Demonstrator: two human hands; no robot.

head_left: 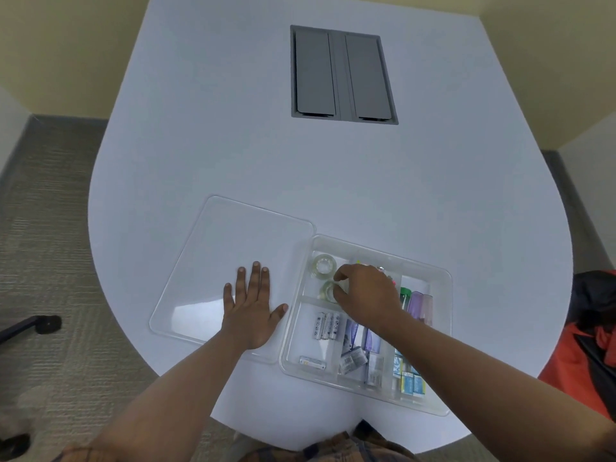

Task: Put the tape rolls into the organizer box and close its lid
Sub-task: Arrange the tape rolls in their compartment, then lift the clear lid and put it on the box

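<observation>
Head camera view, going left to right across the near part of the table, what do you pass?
Clear lid lying flat → left hand pressed flat on it → tape roll in the organizer box → right hand at a second tape roll → purple tubes → orange bag.
</observation>
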